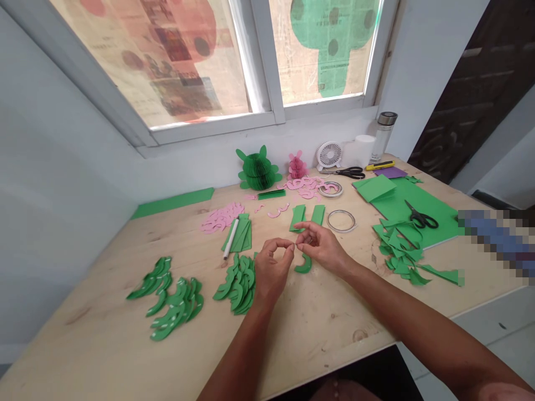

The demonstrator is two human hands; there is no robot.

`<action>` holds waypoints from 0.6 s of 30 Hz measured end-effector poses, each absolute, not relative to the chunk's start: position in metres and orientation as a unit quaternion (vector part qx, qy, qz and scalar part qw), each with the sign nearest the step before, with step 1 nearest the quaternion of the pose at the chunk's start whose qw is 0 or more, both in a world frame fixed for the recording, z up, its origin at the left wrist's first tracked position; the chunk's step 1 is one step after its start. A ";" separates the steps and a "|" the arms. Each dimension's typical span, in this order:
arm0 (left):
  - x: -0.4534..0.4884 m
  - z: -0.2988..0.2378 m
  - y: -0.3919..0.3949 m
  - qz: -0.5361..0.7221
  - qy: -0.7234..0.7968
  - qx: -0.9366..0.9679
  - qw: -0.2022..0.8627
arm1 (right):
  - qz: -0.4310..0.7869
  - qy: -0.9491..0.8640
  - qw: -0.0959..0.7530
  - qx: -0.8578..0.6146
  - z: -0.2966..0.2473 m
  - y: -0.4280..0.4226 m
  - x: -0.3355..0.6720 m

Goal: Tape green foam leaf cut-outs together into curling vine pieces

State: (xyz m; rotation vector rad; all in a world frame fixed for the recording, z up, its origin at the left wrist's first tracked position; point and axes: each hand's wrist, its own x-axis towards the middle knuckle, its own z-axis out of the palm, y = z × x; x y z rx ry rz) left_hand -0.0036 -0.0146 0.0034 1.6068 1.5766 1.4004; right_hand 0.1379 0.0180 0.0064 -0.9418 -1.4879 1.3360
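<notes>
My left hand (273, 266) and my right hand (320, 245) meet fingertip to fingertip above the table. Thumb and forefinger of each are pinched together; whatever is between them is too small to make out. Just below the fingers a curved green paper piece (304, 264) lies on the wood, partly covered by my right hand. A pile of green curved pieces (238, 284) is beside my left hand, which hides its right edge. Beyond my right hand are two folded green paper strips (297, 217) and a roll of tape (341, 221).
Green curved pieces with white patches (178, 306) lie at left. A white pen (231, 238) rests on green strips. Pink cutouts (221, 217), a green paper figure (258, 170) and a small fan (329, 155) stand farther back. Scissors (421, 216) and green scraps (401, 248) are right.
</notes>
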 end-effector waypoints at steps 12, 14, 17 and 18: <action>-0.004 0.003 -0.014 0.523 0.582 0.568 0.254 | 0.519 -0.618 0.451 -0.381 0.004 0.018 0.137; -0.004 0.003 -0.014 0.524 0.580 0.569 0.253 | 0.517 -0.620 0.450 -0.383 0.004 0.018 0.137; -0.004 0.003 -0.014 0.522 0.579 0.573 0.253 | 0.511 -0.622 0.449 -0.387 0.004 0.018 0.137; -0.004 0.003 -0.014 0.521 0.579 0.574 0.253 | 0.510 -0.623 0.449 -0.389 0.004 0.018 0.137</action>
